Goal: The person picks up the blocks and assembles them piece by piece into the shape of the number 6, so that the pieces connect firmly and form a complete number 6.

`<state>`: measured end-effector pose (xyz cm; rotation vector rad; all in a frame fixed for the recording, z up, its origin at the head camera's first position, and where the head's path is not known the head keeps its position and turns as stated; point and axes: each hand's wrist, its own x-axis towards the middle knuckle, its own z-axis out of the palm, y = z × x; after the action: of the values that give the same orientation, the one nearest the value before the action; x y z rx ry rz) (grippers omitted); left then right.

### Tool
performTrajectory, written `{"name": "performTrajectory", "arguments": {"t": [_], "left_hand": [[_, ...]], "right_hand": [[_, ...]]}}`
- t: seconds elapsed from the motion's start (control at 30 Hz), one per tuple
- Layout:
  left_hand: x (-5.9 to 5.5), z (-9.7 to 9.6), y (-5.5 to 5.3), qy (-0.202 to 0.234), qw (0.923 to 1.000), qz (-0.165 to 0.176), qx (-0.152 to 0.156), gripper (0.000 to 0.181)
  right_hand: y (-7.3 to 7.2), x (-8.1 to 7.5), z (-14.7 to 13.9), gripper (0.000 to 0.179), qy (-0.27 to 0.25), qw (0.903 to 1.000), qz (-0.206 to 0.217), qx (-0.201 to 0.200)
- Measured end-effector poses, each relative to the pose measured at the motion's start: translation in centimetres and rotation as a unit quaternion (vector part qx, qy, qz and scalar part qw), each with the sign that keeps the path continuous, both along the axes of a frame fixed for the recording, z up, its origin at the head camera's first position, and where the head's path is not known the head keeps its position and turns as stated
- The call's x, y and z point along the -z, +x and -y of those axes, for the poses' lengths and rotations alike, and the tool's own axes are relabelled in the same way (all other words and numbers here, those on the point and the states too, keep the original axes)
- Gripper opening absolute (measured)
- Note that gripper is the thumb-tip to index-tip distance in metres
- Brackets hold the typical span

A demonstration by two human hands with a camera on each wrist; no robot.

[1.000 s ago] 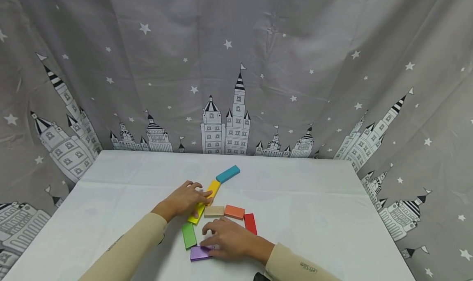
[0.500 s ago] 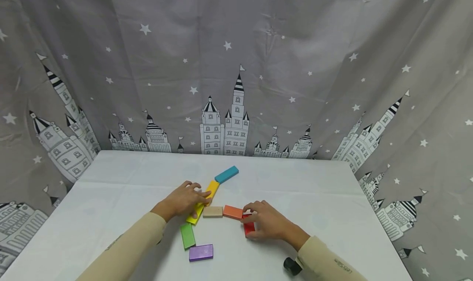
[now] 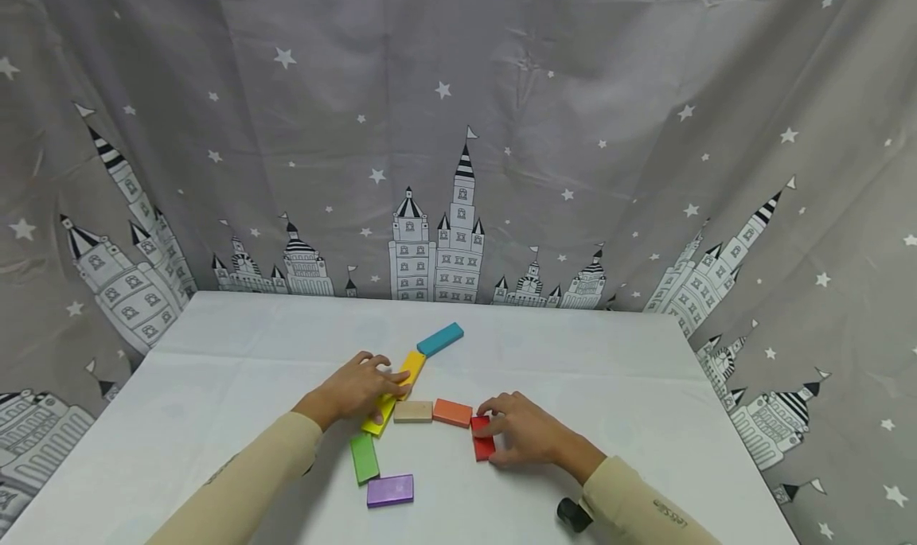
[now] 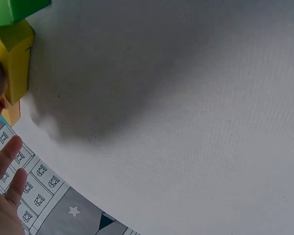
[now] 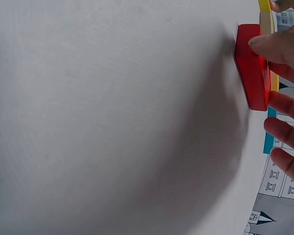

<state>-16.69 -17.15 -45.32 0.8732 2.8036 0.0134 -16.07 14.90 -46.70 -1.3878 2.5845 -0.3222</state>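
Observation:
In the head view my left hand [image 3: 358, 387] lies over the yellow block [image 3: 378, 422] and the amber block [image 3: 414, 363], thumb and fingers about the yellow one. The left wrist view has the yellow block [image 4: 17, 63] at its left edge beside the fingers. My right hand [image 3: 526, 430] pinches the red block [image 3: 483, 448] flat on the table; its thumb presses the red block [image 5: 250, 78] in the right wrist view. Left of it an orange block [image 3: 452, 413] and a tan block [image 3: 413, 412] form a row.
A blue block [image 3: 440, 339] lies beyond the amber one. Nearer are a green block [image 3: 364, 459] and a purple block [image 3: 390, 491]. All lie on the white table [image 3: 609, 386], before a grey castle-print curtain [image 3: 544, 147]. A black device [image 3: 573, 515] sits at the right wrist.
My right hand has let go of the purple block, moved right and away, and taken hold of the red block. The left hand has stayed in place.

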Motion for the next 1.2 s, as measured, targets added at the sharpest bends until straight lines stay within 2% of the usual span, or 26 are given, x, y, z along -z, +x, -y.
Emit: {"name": "performTrajectory", "arguments": {"t": [0.2,0.4,0.73,1.2], "left_hand": [[0.1,-0.1,-0.1,-0.012,0.9999,0.003,-0.009,0.058],[0.3,-0.3,0.0,-0.018,0.9998,-0.001,-0.006,0.059],[0.1,-0.3,0.0,-0.026,0.9996,0.001,-0.006,0.057],[0.2,-0.4,0.0,-0.024,0.9995,0.012,-0.015,0.059]], "right_hand": [[0.0,0.3,0.0,0.036,-0.006,0.9999,-0.002,-0.008],[0.9,0.6,0.2,0.036,-0.026,0.9995,0.018,-0.01],[2.4,1.0,1.7,0.04,-0.031,0.9989,0.029,0.022],[3.6,1.7,4.2,0.044,-0.074,0.997,-0.02,0.006]]}}
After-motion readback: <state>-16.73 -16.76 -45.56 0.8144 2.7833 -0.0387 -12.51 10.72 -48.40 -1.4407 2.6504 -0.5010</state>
